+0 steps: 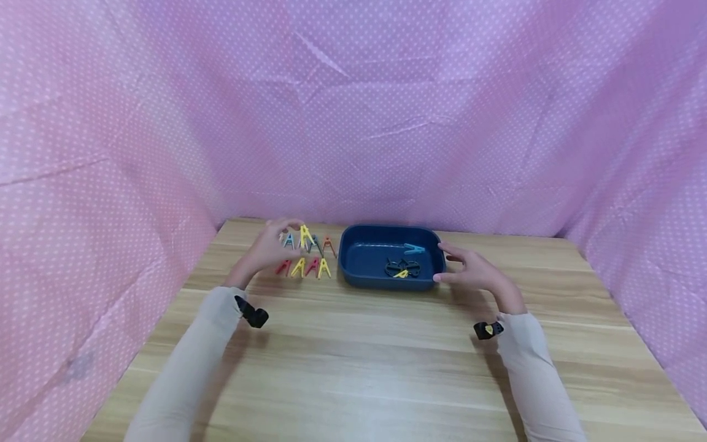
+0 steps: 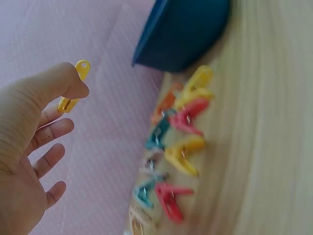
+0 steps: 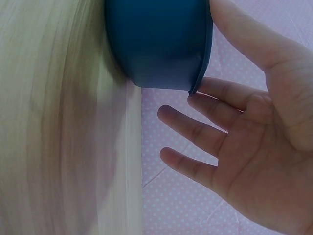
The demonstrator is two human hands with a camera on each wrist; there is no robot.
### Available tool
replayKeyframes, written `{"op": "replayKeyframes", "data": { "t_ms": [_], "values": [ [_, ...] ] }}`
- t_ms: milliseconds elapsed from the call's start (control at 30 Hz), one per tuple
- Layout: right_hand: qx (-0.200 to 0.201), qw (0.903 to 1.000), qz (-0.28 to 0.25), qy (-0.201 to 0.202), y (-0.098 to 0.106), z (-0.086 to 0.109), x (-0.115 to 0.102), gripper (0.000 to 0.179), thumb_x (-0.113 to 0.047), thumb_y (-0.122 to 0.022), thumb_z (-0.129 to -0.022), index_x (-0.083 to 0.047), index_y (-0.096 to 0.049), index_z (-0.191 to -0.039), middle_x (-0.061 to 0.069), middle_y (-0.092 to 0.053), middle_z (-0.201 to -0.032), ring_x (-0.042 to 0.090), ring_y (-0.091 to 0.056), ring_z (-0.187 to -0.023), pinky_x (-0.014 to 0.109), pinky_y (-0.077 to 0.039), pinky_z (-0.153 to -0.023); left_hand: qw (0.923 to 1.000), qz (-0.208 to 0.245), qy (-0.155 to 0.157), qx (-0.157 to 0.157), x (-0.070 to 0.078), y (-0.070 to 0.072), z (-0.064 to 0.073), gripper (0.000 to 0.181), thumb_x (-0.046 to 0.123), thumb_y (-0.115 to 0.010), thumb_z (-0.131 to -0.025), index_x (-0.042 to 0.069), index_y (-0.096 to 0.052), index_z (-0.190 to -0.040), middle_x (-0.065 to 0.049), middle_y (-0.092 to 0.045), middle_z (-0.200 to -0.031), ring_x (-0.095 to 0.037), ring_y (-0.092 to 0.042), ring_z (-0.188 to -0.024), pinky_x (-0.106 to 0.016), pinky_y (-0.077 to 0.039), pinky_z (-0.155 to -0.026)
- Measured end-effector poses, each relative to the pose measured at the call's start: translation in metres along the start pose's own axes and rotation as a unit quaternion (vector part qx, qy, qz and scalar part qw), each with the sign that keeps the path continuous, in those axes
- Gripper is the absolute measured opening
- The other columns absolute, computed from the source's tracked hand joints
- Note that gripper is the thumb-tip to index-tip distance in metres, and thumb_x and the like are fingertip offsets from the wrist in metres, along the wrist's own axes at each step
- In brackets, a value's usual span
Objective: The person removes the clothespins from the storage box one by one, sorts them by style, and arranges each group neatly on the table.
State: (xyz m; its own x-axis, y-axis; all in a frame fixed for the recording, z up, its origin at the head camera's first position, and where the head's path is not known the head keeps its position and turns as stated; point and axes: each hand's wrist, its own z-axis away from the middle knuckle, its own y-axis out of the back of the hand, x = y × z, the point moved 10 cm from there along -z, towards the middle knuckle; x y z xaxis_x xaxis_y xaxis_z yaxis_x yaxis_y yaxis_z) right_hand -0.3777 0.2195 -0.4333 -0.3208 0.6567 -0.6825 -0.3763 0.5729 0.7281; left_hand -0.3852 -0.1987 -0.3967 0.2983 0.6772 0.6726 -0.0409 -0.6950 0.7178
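Observation:
My left hand [image 1: 269,247] pinches a yellow clothespin [image 1: 305,236] between thumb and index finger, raised above the table; the other fingers are spread in the left wrist view. Beneath and beside it are two rows of clothespins, among them a red one [image 2: 169,200], a yellow one [image 2: 184,154] and an orange one [image 1: 328,245]. To their right stands a dark blue tub [image 1: 381,283]. Inside it lie a light blue clothespin [image 1: 413,249], a yellow clothespin [image 1: 401,274] and dark openwork pieces [image 1: 393,267]. My right hand [image 1: 469,269] touches the tub's right rim, its fingers extended.
The wood-grain table [image 1: 353,356] spreads out in front of the tub. A pink dotted cloth [image 1: 386,135] hangs close behind the table's back edge and along both sides. Each wrist wears a black strap with a small camera.

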Motion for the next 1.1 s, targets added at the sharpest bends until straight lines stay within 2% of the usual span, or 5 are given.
{"op": "replayKeyframes", "data": {
  "t_ms": [200,333,567,733,1100],
  "values": [
    [-0.003,1.0000,-0.003,-0.003,0.000,-0.001,0.000,0.090,-0.037,-0.078,-0.090,-0.004,-0.030,-0.159,0.021,-0.028,-0.165,0.046,-0.042,-0.143,0.061,-0.036,-0.114,0.9995,-0.030,0.002,-0.002,-0.016,0.006,0.009,0.059,0.010,-0.083,-0.079,0.001,-0.059,-0.133,-0.025,-0.061,-0.129,-0.047,-0.051,-0.123,-0.061,-0.043,-0.102],
    [-0.002,1.0000,-0.003,0.000,0.000,-0.002,0.000,0.090,-0.036,-0.077,-0.091,-0.003,-0.029,-0.159,0.022,-0.028,-0.165,0.047,-0.042,-0.143,0.062,-0.036,-0.114,0.9992,-0.035,0.017,-0.005,-0.032,0.010,0.015,0.061,0.006,-0.082,-0.079,0.000,-0.058,-0.135,-0.025,-0.061,-0.128,-0.047,-0.053,-0.123,-0.062,-0.043,-0.103],
    [-0.001,1.0000,0.000,-0.004,0.000,-0.001,0.002,0.090,-0.038,-0.077,-0.090,-0.004,-0.030,-0.159,0.021,-0.028,-0.166,0.046,-0.042,-0.143,0.061,-0.036,-0.114,0.9983,-0.056,0.017,-0.004,-0.056,0.019,0.024,0.065,0.007,-0.084,-0.077,-0.004,-0.058,-0.135,-0.027,-0.063,-0.124,-0.046,-0.055,-0.119,-0.062,-0.042,-0.102],
    [-0.002,1.0000,-0.002,-0.005,-0.001,-0.001,0.002,0.091,-0.038,-0.078,-0.090,-0.004,-0.030,-0.159,0.021,-0.028,-0.166,0.046,-0.042,-0.143,0.062,-0.036,-0.113,0.9962,-0.070,0.046,-0.025,-0.072,0.022,0.031,0.066,0.007,-0.081,-0.075,-0.002,-0.059,-0.136,-0.024,-0.065,-0.124,-0.045,-0.053,-0.120,-0.063,-0.042,-0.102],
    [-0.001,1.0000,0.000,-0.007,0.000,-0.001,0.003,0.091,-0.037,-0.078,-0.089,-0.005,-0.030,-0.160,0.019,-0.027,-0.167,0.045,-0.043,-0.143,0.061,-0.036,-0.114,0.9910,-0.107,0.063,-0.050,-0.086,0.027,0.040,0.069,0.007,-0.084,-0.072,0.002,-0.060,-0.136,-0.022,-0.064,-0.124,-0.044,-0.049,-0.116,-0.060,-0.041,-0.095]
  ]
}}
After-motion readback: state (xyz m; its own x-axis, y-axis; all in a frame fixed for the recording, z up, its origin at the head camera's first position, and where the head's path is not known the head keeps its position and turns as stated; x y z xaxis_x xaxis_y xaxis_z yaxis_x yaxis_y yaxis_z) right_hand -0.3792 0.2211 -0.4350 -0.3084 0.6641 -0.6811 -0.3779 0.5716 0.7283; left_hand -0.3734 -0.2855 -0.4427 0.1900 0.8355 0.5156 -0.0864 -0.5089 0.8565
